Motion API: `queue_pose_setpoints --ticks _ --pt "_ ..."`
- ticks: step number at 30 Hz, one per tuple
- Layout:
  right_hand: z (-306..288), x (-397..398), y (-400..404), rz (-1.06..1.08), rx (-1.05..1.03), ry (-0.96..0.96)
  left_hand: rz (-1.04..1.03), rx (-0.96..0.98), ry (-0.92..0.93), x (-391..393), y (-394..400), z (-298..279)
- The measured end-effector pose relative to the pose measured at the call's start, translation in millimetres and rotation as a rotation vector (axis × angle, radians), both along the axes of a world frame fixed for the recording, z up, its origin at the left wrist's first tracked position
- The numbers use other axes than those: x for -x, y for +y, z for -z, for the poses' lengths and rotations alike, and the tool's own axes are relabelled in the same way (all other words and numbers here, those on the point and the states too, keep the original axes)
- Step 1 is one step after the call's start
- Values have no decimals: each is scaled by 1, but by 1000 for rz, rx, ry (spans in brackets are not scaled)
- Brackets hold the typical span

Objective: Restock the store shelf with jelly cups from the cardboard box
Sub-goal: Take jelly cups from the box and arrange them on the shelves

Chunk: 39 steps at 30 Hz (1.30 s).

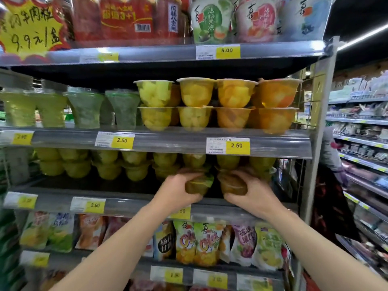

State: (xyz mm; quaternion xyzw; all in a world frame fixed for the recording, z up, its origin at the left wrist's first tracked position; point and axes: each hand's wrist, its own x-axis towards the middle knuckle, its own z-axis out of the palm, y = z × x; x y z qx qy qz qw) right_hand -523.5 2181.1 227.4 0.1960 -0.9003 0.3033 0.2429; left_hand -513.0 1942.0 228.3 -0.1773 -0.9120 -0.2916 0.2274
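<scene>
Two clear plastic jelly cups of yellow-green fruit: your left hand (178, 191) grips one (199, 185), your right hand (251, 193) the other (233, 184), just above the grey shelf's front edge (130, 203).

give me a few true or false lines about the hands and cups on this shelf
1. Each hand holds a jelly cup. True: left hand grips one cup, right hand another.
2. The cups are held at the top shelf. False: at the third shelf down.
3. The orange cups are stacked two high. True.
4. The tag above the hands reads 5.00. False: 2.50.
</scene>
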Motion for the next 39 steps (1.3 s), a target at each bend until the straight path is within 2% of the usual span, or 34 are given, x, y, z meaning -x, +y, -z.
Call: queue_pose_setpoints --ticks 3,6,9,16,22,28,31,39 --pt "6 -1 5 3 -6 69 1 -100 123 -1 1 10" --pt "11 -2 10 6 24 119 -47 -290 260 -7 7 11" --pt "14 -3 16 -20 111 146 -18 -396 273 -12 23 -4" --pt "18 -3 23 -35 253 183 104 -366 172 0 74 -24" --pt "19 -4 24 -36 299 222 82 -284 206 5 89 -19" --pt "20 -12 21 -46 307 249 106 -359 210 -5 73 -7" --pt "18 -16 19 -45 305 256 147 -411 121 -5 67 0" --pt "29 -18 33 18 414 236 195 -453 65 5 98 7"
